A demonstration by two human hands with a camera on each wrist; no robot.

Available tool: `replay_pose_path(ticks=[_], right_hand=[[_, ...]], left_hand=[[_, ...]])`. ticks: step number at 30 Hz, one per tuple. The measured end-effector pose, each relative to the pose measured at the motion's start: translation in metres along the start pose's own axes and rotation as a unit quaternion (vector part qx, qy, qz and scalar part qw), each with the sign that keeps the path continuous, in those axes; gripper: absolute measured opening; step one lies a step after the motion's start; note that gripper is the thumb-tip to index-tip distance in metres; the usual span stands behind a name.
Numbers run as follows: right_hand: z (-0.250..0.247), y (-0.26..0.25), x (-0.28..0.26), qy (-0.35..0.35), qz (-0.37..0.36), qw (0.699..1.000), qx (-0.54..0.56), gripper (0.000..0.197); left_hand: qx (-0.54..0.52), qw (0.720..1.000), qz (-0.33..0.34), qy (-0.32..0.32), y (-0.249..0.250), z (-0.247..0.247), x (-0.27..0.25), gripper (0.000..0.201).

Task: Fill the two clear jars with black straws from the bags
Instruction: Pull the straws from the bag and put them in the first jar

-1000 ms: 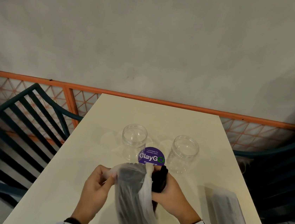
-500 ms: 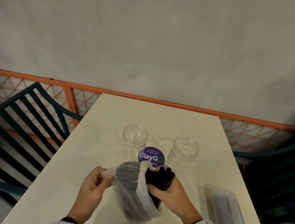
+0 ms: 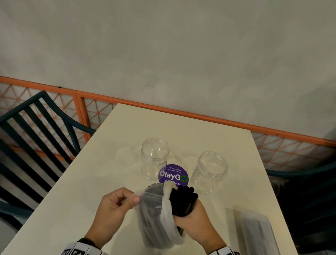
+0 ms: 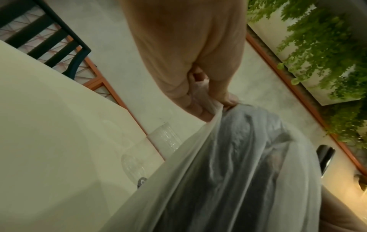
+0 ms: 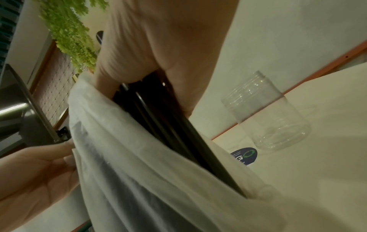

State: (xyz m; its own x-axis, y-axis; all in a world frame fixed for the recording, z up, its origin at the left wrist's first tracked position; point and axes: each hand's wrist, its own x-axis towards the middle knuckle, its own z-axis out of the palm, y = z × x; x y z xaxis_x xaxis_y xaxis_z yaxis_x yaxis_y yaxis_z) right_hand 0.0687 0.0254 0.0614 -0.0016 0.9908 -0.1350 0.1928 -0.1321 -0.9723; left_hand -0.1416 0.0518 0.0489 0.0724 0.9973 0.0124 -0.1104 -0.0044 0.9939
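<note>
1. A cream rectangular tabletop fills the middle of the head view, with a grey wall and an orange lattice railing behind it.
2. Two clear plastic jars stand upright and apart near the centre: the left jar and the right jar. Neither holds any straws.
3. A round purple sticker lies flat on the tabletop between the jars.
4. The left hand pinches the rim of a translucent white plastic bag between thumb and fingers, holding its mouth open.
5. The right hand is curled round a bundle of black straws; their upper ends stick out of the bag mouth and their lower ends remain inside.
6. More dark straws show through the bag's film.
7. A second long, pale plastic bag lies flat near the right edge.
8. Dark green slatted chairs stand at both sides.
</note>
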Motion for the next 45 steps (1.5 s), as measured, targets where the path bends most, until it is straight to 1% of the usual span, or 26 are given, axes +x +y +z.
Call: replay_pose_path(ticks=[2,4,6,8,9,10,11,12,14,17,18,20,21,24,27,28,30,31,34,36,38,40,41,43,44,45], right_hand=[[-0.002,0.0,0.0,-0.002,-0.006,1.0,0.008,0.039],[-0.002,-0.002,0.001,-0.003,-0.017,1.0,0.008,0.042],[-0.001,-0.004,0.001,-0.001,-0.019,1.0,0.005,0.051],[0.001,-0.006,0.001,-0.014,-0.016,1.0,0.0,0.059],[0.002,-0.007,0.001,-0.029,-0.012,0.999,-0.006,0.061],[0.003,-0.008,0.0,-0.045,-0.008,0.999,-0.015,0.061],[0.005,-0.009,-0.001,-0.057,-0.005,0.998,-0.025,0.06],[0.006,-0.011,-0.002,-0.063,-0.004,0.997,-0.033,0.059],[0.008,-0.013,-0.002,-0.061,-0.011,0.997,-0.038,0.058],[0.011,-0.014,-0.001,-0.037,-0.026,0.999,-0.03,0.051],[0.011,-0.013,-0.001,-0.027,-0.027,0.999,-0.023,0.049],[0.012,-0.013,-0.001,-0.021,-0.029,0.999,-0.02,0.048],[0.012,-0.013,-0.001,-0.022,-0.029,0.999,-0.022,0.049],[0.01,-0.013,-0.001,-0.028,-0.02,0.999,-0.025,0.053],[0.01,-0.013,-0.001,-0.034,-0.019,0.999,-0.026,0.054],[0.01,-0.014,-0.001,-0.034,-0.018,0.999,-0.023,0.054],[0.01,-0.014,0.0,-0.033,-0.022,0.999,-0.021,0.056],[0.009,-0.013,0.001,-0.032,-0.024,0.999,-0.025,0.059],[0.008,-0.008,0.003,-0.02,-0.024,0.998,-0.055,0.075],[0.006,-0.006,0.003,-0.049,-0.02,0.996,-0.077,0.083],[0.003,-0.004,0.001,-0.105,-0.011,0.991,-0.077,0.087],[0.001,0.002,-0.001,-0.172,0.01,0.983,-0.068,0.089],[0.0,0.004,-0.002,-0.191,0.021,0.979,-0.07,0.092],[0.0,0.006,-0.002,-0.203,0.029,0.976,-0.079,0.096],[0.0,0.006,0.0,-0.201,0.028,0.976,-0.083,0.095],[0.001,0.005,0.001,-0.199,0.021,0.976,-0.086,0.092]], left_hand=[[-0.004,1.0,-0.004,-0.016,0.0,0.002,-0.002,0.028],[-0.009,1.0,-0.003,-0.01,0.002,0.005,-0.004,0.029],[-0.016,1.0,0.006,0.004,0.004,0.006,-0.004,0.02],[0.008,1.0,0.019,-0.011,0.004,0.003,-0.004,0.011],[0.024,0.999,0.024,-0.033,0.003,0.001,-0.005,0.02],[0.034,0.997,0.023,-0.064,0.003,-0.001,-0.006,0.034],[0.035,0.995,0.02,-0.093,0.004,-0.002,-0.008,0.041],[0.036,0.993,0.018,-0.108,0.005,-0.002,-0.009,0.041],[0.035,0.994,0.024,-0.097,0.006,-0.001,-0.009,0.037],[0.02,0.999,0.017,-0.038,0.001,0.0,-0.005,0.021],[0.024,0.999,0.011,-0.029,0.0,0.0,-0.005,0.023],[0.017,1.0,-0.001,-0.019,-0.002,0.002,-0.005,0.036],[0.004,1.0,-0.009,-0.017,-0.003,0.003,-0.005,0.037],[-0.011,1.0,-0.018,-0.015,-0.002,0.007,-0.004,0.022],[0.016,0.999,-0.002,-0.037,0.002,0.01,-0.003,0.005],[0.025,0.999,0.001,-0.045,0.004,0.011,-0.003,0.007],[0.04,0.997,0.003,-0.064,0.003,0.01,-0.003,0.033],[0.052,0.996,0.006,-0.069,0.003,0.01,-0.003,0.037],[0.055,0.997,-0.005,-0.061,0.001,0.009,-0.004,0.038],[0.021,0.998,-0.039,-0.033,-0.001,0.01,-0.005,0.037],[-0.021,0.997,-0.073,-0.022,-0.001,0.009,-0.005,0.039],[-0.039,0.994,-0.088,-0.043,0.0,0.007,-0.004,0.034],[-0.047,0.993,-0.091,-0.056,0.003,0.006,-0.004,0.03],[-0.036,0.992,-0.077,-0.092,0.008,0.004,-0.005,0.045],[-0.015,0.993,-0.066,-0.102,0.01,0.005,-0.006,0.051],[0.0,0.993,-0.055,-0.102,0.011,0.005,-0.006,0.052]])
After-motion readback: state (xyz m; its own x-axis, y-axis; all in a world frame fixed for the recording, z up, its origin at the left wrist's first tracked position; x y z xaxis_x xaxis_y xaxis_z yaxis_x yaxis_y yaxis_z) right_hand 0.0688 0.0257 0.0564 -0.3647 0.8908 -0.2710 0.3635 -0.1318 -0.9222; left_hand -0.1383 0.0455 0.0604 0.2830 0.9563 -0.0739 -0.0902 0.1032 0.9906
